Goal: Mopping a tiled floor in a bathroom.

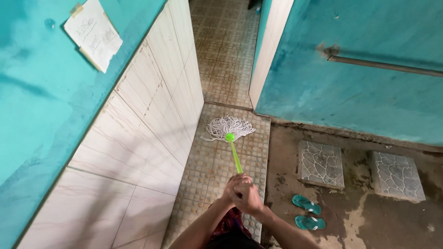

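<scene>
Both my hands clasp the top of a bright green mop handle (236,157). My left hand (234,186) and my right hand (249,198) overlap around it, low in the middle of the view. The handle runs away from me down to a white string mop head (228,126), which lies spread on the patterned tile floor (207,166) of a narrow passage. The mop head rests close to the tiled wall on the left.
A white tiled wall (138,138) with teal paint above and a taped paper note (93,33) runs along the left. On the right, a lower bare concrete floor holds two stone slabs (321,163) and a pair of teal flip-flops (308,213). A teal wall with a metal rail (383,66) stands behind.
</scene>
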